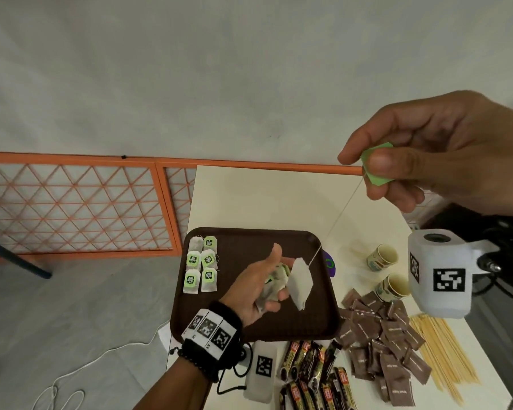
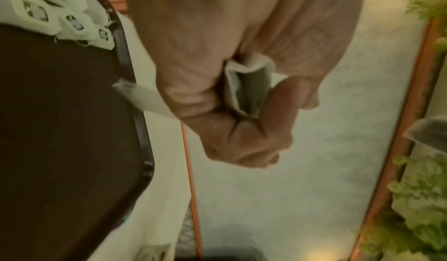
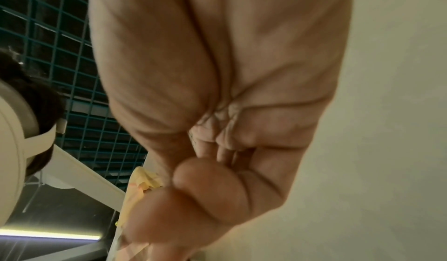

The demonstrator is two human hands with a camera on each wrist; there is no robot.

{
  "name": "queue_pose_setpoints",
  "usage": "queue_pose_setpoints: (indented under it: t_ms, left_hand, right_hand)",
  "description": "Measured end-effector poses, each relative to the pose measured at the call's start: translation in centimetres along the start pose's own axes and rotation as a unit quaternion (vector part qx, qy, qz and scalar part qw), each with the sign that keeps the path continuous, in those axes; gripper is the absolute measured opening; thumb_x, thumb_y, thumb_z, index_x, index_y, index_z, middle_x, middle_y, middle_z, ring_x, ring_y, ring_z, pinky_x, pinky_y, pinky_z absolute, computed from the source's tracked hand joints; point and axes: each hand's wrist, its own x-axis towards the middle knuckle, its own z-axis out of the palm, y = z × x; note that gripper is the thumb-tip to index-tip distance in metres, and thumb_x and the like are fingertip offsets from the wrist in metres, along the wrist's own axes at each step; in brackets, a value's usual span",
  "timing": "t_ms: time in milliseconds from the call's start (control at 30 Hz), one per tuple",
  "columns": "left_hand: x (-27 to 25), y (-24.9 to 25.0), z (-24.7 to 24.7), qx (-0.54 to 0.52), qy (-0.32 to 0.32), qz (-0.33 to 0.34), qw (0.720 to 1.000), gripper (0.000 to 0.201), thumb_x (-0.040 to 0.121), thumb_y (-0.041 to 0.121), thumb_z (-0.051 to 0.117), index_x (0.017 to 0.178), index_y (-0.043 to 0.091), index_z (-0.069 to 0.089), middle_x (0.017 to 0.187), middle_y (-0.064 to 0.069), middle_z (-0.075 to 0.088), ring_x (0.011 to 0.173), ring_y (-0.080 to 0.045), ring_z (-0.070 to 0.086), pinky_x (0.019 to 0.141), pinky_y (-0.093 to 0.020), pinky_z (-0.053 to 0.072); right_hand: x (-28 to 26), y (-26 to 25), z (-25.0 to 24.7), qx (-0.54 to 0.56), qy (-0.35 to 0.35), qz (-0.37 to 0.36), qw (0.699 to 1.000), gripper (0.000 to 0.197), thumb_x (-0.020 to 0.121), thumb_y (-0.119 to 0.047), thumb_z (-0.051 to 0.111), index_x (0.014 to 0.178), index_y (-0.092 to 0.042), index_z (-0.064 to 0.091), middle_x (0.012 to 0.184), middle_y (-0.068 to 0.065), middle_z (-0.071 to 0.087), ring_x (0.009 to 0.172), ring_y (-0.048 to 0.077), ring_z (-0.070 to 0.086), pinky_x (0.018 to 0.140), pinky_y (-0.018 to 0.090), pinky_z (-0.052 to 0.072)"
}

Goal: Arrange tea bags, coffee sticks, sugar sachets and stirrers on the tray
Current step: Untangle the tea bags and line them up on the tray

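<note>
Right hand point(image 1: 444, 152) pinching tag point(image 1: 376, 168), tea bag point(image 1: 300, 284) dangling

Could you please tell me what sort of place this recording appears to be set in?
Probably an indoor workspace staged as a drinks-service station, not a real café: a pale table against a plain grey wall, an orange mesh barrier beside it, and a brown tray with tea bags.

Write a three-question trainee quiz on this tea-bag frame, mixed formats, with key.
1. True or false: the right hand pinches a green tag.
2. How many tea bags lie laid out on the brown tray?
3. The sugar sachets are: A) on the tray B) on the table beside it.

Key: 1 true. 2 six. 3 B.
</note>
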Motion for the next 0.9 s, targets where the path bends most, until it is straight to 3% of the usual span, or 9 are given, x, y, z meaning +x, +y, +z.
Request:
queue_pose_setpoints:
  t_ms: [67,133,267,367,467,533,633,800,900]
  left_hand:
    - [-0.6,-0.1,0.4,-0.023,-0.072,-0.017,0.997,0.091,0.069,0.079,0.057,0.122,0.006,0.063,0.081,-0.005,0.061,0.054,-0.010,0.051,0.038,-0.018,0.022]
    - [-1.8,-0.3,0.3,-0.054,-0.121,-0.032,0.991,0.088,0.064,0.080,0.063,0.118,0.011,0.067,0.083,-0.005,0.061,0.055,-0.010,0.050,0.042,-0.021,0.018]
    - [-4.3,-0.3,-0.2,-0.041,-0.166,-0.017,0.985,0.040,0.075,0.036,0.083,0.103,0.010,0.070,0.078,-0.010,0.059,0.048,-0.009,0.052,0.035,-0.013,0.030]
    - [-4.4,-0.8,-0.2,0.002,-0.083,0.009,0.997,0.017,0.086,0.021,0.072,0.094,0.007,0.069,0.072,-0.005,0.060,0.046,-0.008,0.051,0.035,-0.013,0.030]
    - [-3.8,-2.8,-0.7,0.015,0.057,0.001,0.998,0.015,0.090,0.023,0.064,0.092,0.009,0.068,0.078,-0.004,0.058,0.049,-0.010,0.046,0.034,-0.014,0.029]
    - [-3.4,-4.0,-1.7,0.024,0.110,-0.010,0.994,0.017,0.094,0.024,0.059,0.095,0.009,0.068,0.077,-0.003,0.058,0.050,-0.009,0.045,0.035,-0.016,0.028]
    - [-3.0,-3.8,-3.8,0.073,0.168,0.004,0.983,0.017,0.092,0.029,0.063,0.092,0.012,0.067,0.075,-0.002,0.057,0.050,-0.009,0.043,0.037,-0.017,0.026]
    - [-2.7,-0.4,-5.6,0.194,0.226,0.041,0.954,0.040,0.077,0.053,0.072,0.079,0.014,0.062,0.069,0.000,0.052,0.048,-0.009,0.037,0.041,-0.021,0.023]
    - [-1.9,0.0,-5.4,0.157,0.243,0.004,0.957,0.061,0.072,0.065,0.064,0.098,0.010,0.067,0.070,0.000,0.051,0.048,-0.007,0.039,0.039,-0.020,0.025]
  right_hand:
    - [0.0,0.5,-0.4,-0.011,-0.005,0.018,1.000,0.021,0.079,-0.030,0.066,0.095,-0.024,0.076,0.070,0.011,0.070,0.045,0.018,0.053,0.045,0.020,0.043]
    - [0.1,1.3,-0.6,-0.020,0.007,0.049,0.999,0.021,0.078,-0.031,0.066,0.095,-0.023,0.077,0.072,0.014,0.070,0.046,0.016,0.050,0.045,0.019,0.041]
    - [0.2,3.8,-0.7,-0.025,0.041,0.129,0.991,0.021,0.079,-0.029,0.067,0.095,-0.019,0.076,0.076,0.013,0.072,0.050,0.015,0.037,0.044,0.015,0.033]
    - [0.5,7.8,0.8,-0.026,0.089,0.191,0.977,0.010,0.089,-0.020,0.066,0.095,-0.020,0.075,0.078,0.010,0.074,0.050,0.011,0.038,0.046,0.015,0.035]
    - [-0.3,12.1,4.2,-0.053,0.089,0.245,0.964,0.013,0.095,-0.014,0.062,0.094,-0.020,0.074,0.076,0.006,0.070,0.050,0.009,0.049,0.050,0.020,0.042]
    - [-0.9,13.3,6.1,-0.045,0.072,0.265,0.960,0.015,0.096,-0.015,0.061,0.093,-0.023,0.074,0.069,-0.001,0.069,0.049,0.007,0.050,0.050,0.019,0.042]
    - [-1.0,13.0,6.7,-0.035,0.083,0.243,0.966,0.015,0.095,-0.017,0.062,0.092,-0.027,0.074,0.076,0.001,0.072,0.048,0.008,0.051,0.048,0.019,0.040]
    - [-0.2,10.8,5.8,-0.059,0.106,0.204,0.971,0.016,0.095,-0.019,0.062,0.092,-0.030,0.074,0.081,0.002,0.072,0.051,0.010,0.052,0.052,0.020,0.042]
    - [0.1,8.8,5.6,-0.054,0.098,0.179,0.977,0.016,0.096,-0.022,0.062,0.094,-0.033,0.073,0.084,0.004,0.071,0.052,0.014,0.052,0.053,0.029,0.043]
